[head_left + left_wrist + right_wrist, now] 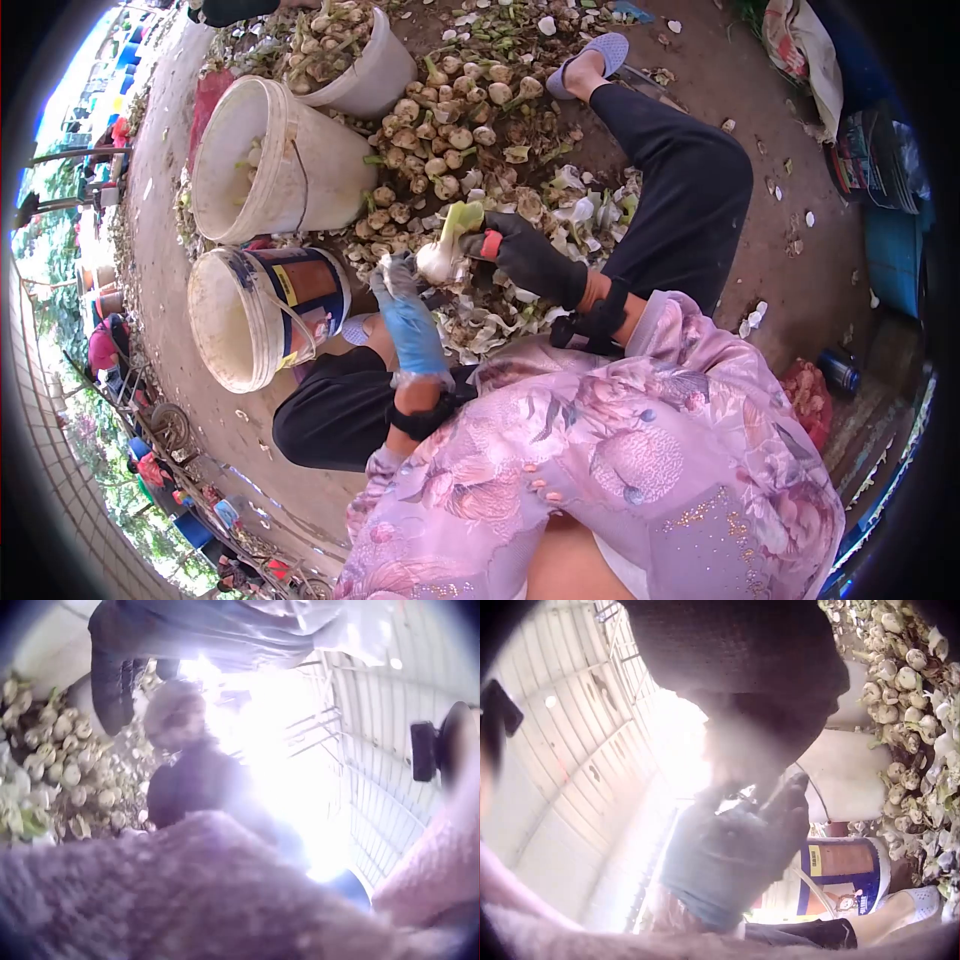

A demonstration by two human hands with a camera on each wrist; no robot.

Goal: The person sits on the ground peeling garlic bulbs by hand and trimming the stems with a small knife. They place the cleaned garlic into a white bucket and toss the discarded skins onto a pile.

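In the head view a white garlic bulb (437,263) with a thick pale-green stem hangs over a heap of peelings. My right hand (525,262), in a black glove with a red band on one finger, grips the bulb by its stem. My left hand (408,318) wears a blue glove and has its fingertips close beside the bulb, at its left. Whitish bits show at those fingertips, but I cannot tell whether they are pinched. In the right wrist view the left glove (724,859) looks hazy against the glare, below the dark right glove (742,652).
A pile of untrimmed garlic (450,130) lies ahead between my legs. To the left stand a white bucket (330,175) holding a few bulbs, a labelled bucket (240,330) and a full tub (385,65). Another person (195,772) is near the pile in the left wrist view.
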